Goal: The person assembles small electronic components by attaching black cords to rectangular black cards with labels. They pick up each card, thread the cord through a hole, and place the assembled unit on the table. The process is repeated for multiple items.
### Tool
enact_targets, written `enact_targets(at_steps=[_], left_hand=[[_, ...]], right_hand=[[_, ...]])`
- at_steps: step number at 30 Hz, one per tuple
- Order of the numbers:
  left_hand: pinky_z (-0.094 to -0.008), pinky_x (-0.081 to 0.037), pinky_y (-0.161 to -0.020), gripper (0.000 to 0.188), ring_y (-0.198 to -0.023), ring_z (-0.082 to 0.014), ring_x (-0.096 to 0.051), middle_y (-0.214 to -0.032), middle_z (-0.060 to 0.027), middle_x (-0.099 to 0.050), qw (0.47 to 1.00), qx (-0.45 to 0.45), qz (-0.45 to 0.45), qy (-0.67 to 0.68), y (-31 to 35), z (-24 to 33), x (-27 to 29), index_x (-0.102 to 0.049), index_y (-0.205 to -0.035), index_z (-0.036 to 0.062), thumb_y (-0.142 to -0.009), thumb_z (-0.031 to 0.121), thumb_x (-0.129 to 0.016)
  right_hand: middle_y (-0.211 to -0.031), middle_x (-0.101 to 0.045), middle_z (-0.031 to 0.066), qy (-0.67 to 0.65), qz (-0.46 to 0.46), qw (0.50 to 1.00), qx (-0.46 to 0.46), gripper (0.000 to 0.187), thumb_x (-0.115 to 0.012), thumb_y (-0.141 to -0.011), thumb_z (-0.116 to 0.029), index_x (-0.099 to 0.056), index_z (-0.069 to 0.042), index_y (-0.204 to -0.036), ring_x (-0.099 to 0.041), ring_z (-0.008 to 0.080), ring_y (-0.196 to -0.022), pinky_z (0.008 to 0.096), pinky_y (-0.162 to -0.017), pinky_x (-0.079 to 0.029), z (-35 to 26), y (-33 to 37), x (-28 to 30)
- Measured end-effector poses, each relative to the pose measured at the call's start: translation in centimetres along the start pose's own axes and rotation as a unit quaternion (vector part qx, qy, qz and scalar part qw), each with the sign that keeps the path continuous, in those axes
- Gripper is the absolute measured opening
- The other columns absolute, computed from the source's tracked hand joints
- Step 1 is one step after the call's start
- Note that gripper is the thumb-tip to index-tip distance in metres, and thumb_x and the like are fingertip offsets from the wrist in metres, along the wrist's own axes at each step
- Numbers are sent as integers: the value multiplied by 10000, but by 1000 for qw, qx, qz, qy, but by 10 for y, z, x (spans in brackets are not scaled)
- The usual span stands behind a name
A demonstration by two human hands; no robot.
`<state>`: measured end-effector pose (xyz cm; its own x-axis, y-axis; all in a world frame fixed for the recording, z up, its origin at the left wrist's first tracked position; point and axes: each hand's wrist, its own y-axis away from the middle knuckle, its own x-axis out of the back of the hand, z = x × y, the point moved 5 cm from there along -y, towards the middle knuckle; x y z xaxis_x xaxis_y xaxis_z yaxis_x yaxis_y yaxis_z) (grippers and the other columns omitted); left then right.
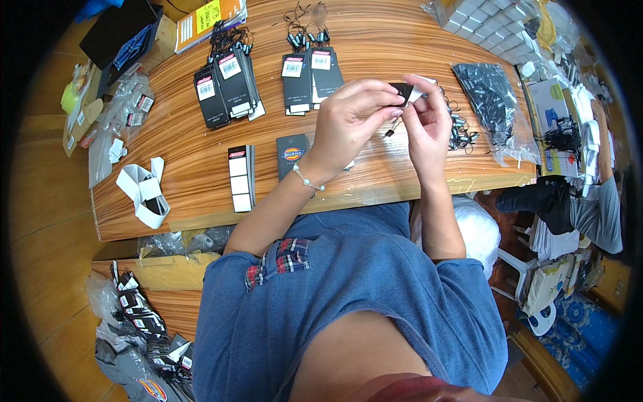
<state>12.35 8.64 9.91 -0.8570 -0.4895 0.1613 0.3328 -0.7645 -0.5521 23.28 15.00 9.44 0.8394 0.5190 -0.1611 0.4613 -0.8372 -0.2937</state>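
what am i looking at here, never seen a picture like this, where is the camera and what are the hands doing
There is no machine, just a person's bare hands. The single picture comes from a wide fisheye camera on that person's head, looking down, so straight edges bend. The left hand pinches a small black piece; the right hand grips a white bit right beside it. I can't tell exactly what they are. On the wooden table lie stacked black tags with strings, black-and-white label strips and a clear bag of black items.
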Motion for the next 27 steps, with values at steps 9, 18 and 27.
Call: enact_targets(at_steps=[9, 18, 27], left_hand=[[-384, -406, -823, 157, -846, -170, -555, -817, 26, -599, 938, -224, -12, -264, -4, 14, 7, -685, -799, 140, -645, 115, -662], [-430, -347, -928, 166, -890, -137, -549, -857, 57, -613, 900, -255, -79, -344, 0, 13, -3, -678, -839, 176, -691, 143, -609], [-423, -366, -913, 150, -890, -140, -560, -861, 51, -627, 898, -259, -101, -341, 2, 6, -4, -682, -825, 156, -694, 150, -608]], right_hand=[[-909, -577, 49, -183, -30, 970, -157, 280, -410, -859, -47, -497, 13, -1117, -553, 102, -801, 257, -796, -463, 16, 1, 5], [-837, -584, 10, -153, -8, 971, -181, 47, -529, -885, -99, -513, -77, -924, -527, 55, -706, 194, -660, -446, 39, 0, 16], [-838, -572, -26, -126, -15, 967, -221, 83, -549, -888, -162, -534, -94, -934, -540, 51, -732, 196, -652, -448, 47, 1, 14]])
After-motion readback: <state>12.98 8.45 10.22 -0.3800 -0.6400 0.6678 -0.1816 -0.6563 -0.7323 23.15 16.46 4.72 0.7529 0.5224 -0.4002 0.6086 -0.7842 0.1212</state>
